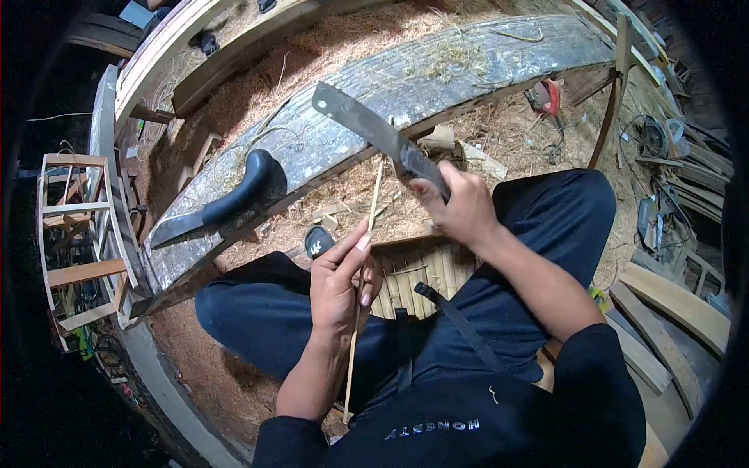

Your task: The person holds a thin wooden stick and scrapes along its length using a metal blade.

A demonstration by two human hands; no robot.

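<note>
While left hand point(339, 285) tightly pinches slender pale strip point(353, 357), right hand point(462, 204) grips broad grey-bladed knife point(365, 128).

Passage exists between my left hand point(339, 274) and right hand point(462, 201); the stick point(378, 187) rises along its left side. Forward, the raised blade point(355, 117) slants up and left from my right fist and bars the direct line to the plank point(554, 58). Left of it, a second knife point(234, 199) lies on the plank, obstructing that side. Room runs right of the blade, above the plank, as far as the upright point(622, 47). My knees point(573, 207) limit both flanks.
</note>
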